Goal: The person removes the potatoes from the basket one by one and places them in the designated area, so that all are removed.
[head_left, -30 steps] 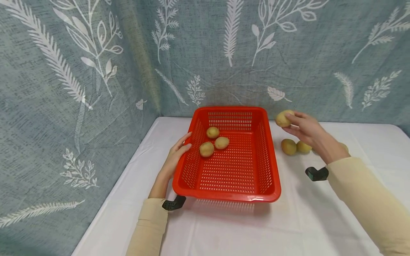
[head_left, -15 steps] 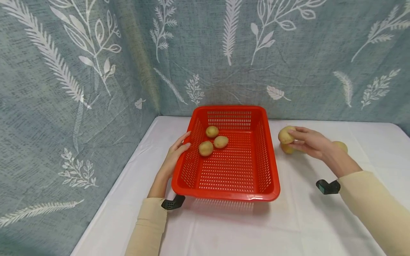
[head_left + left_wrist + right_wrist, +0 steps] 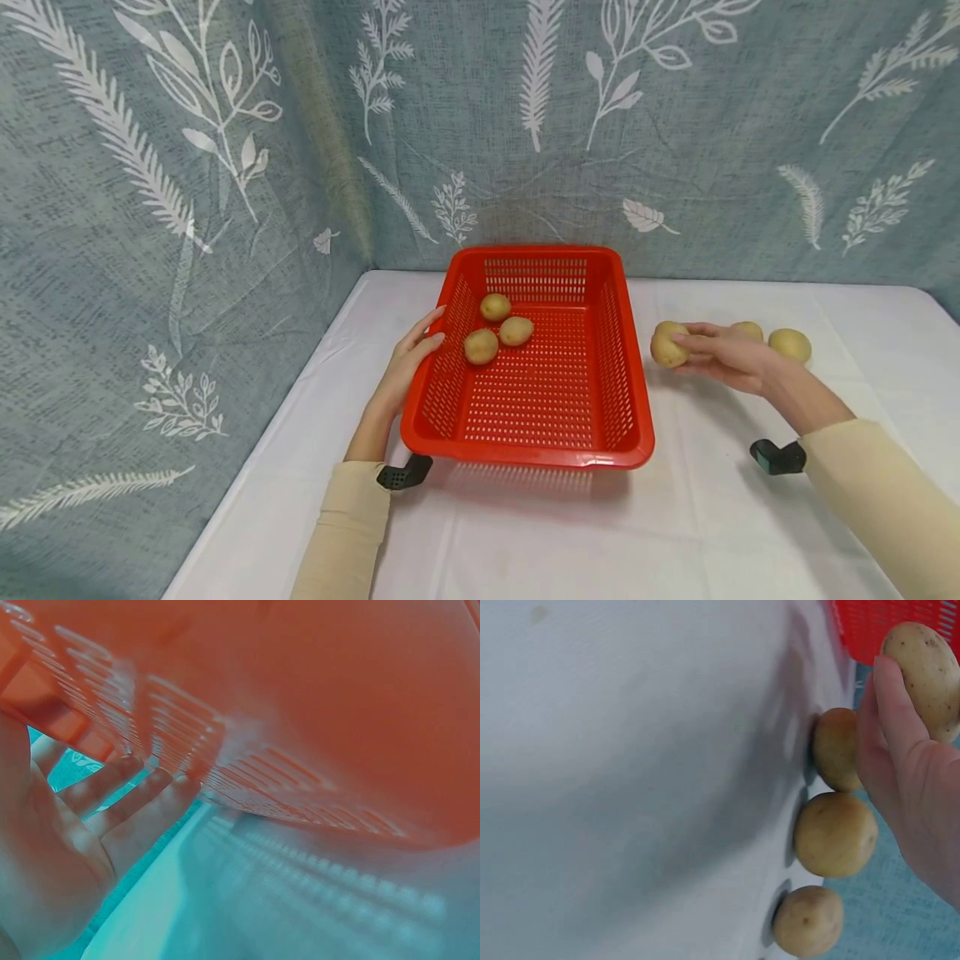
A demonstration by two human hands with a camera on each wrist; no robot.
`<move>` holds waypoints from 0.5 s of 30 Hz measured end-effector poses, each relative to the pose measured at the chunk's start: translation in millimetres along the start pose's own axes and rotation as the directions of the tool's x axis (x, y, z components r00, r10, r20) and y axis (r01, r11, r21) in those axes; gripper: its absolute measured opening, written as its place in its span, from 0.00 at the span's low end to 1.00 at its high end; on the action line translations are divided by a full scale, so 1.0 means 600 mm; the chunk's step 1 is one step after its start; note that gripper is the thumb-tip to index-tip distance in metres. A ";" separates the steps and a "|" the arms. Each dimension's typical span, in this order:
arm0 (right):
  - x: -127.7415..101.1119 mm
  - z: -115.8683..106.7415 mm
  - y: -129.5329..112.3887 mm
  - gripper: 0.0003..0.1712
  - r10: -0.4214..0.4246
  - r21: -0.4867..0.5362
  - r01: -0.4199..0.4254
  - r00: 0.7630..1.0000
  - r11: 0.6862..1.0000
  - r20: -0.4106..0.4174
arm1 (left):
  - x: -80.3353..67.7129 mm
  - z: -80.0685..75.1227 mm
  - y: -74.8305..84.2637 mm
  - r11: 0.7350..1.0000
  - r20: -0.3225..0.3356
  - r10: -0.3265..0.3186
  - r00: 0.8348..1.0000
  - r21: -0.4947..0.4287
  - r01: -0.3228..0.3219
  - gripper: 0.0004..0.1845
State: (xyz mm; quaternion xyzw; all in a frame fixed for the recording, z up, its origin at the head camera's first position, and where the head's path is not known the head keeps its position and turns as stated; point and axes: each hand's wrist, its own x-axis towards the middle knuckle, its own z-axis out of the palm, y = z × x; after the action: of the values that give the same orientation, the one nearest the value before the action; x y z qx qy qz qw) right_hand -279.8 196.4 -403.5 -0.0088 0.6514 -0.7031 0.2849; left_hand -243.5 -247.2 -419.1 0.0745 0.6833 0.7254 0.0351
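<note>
My right hand (image 3: 727, 354) grips a potato (image 3: 669, 346) between thumb and fingers, just right of the red plastic basket (image 3: 525, 458). In the right wrist view, that potato (image 3: 922, 679) is held above a browner potato (image 3: 836, 750) on the table; in the head view the hand and held potato mostly cover this spot. Against the left side of the basket rests my left hand (image 3: 405, 367). The left wrist view has its fingers (image 3: 139, 810) nearly straight, tips touching the slotted outer wall. Inside the basket, toward the left, lie 3 potatoes (image 3: 482, 347).
More potatoes (image 3: 790, 346) lie in a row on the white tablecloth (image 3: 570, 542) beside and behind my right hand. A blue-green patterned curtain (image 3: 495, 133) hangs along the back and the left side of the table.
My right hand has come down with the potato, from above the row to low beside the basket. The potatoes at the right are more exposed. My left hand has stayed at the basket's side.
</note>
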 end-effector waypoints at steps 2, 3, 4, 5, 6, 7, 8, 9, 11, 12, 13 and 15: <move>0.000 0.000 0.005 0.46 0.000 -0.032 0.000 1.000 0.999 0.003 | 0.000 0.000 0.001 1.000 -0.002 0.000 1.000 0.006 0.000 0.27; 0.000 0.000 0.007 0.44 -0.001 -0.043 0.001 1.000 0.999 0.006 | 0.000 0.000 0.001 1.000 -0.004 -0.001 1.000 0.009 0.001 0.27; 0.000 0.000 0.009 0.42 -0.003 -0.053 0.003 1.000 0.999 0.008 | -0.001 0.000 0.001 1.000 -0.005 -0.002 1.000 0.009 0.002 0.27; 0.001 0.001 0.011 0.40 -0.006 -0.064 0.007 1.000 0.998 0.015 | -0.001 0.000 0.002 1.000 -0.004 -0.003 1.000 0.010 0.003 0.27; 0.001 0.001 0.013 0.38 -0.008 -0.075 0.009 1.000 0.997 0.019 | -0.001 0.000 0.002 1.000 -0.008 -0.003 1.000 0.012 0.003 0.27; 0.000 0.001 0.015 0.38 -0.005 -0.077 0.007 1.000 0.997 0.023 | -0.001 0.000 0.002 1.000 -0.011 -0.003 1.000 0.015 0.003 0.27; 0.000 0.001 0.016 0.39 -0.002 -0.076 0.004 1.000 0.997 0.028 | -0.001 0.000 0.002 1.000 -0.012 -0.003 1.000 0.016 0.003 0.27; -0.001 0.002 0.017 0.40 0.001 -0.078 0.002 0.999 0.997 0.035 | -0.002 0.000 0.002 1.000 -0.011 -0.003 1.000 0.013 0.003 0.27; -0.003 0.002 0.019 0.43 0.008 -0.081 -0.004 0.999 0.997 0.049 | -0.002 0.001 0.003 1.000 -0.010 -0.004 1.000 0.012 0.004 0.27; -0.003 0.002 0.019 0.43 0.014 -0.081 -0.010 0.999 0.997 0.051 | -0.001 0.001 0.003 1.000 -0.011 -0.005 1.000 0.012 0.005 0.27; -0.004 0.002 0.020 0.44 0.020 -0.082 -0.016 0.998 0.997 0.055 | -0.001 0.001 0.002 1.000 -0.009 -0.006 1.000 0.014 0.006 0.27; -0.004 0.001 0.023 0.42 0.026 -0.093 -0.021 0.998 0.995 0.058 | -0.001 0.002 0.002 1.000 -0.009 -0.007 1.000 0.011 0.007 0.27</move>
State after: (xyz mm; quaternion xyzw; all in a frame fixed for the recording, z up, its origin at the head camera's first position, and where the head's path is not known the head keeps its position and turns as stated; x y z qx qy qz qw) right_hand -272.0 197.1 -415.2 -0.0352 0.6745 -0.6684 0.3115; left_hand -242.4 -246.4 -418.0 0.0691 0.6878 0.7218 0.0342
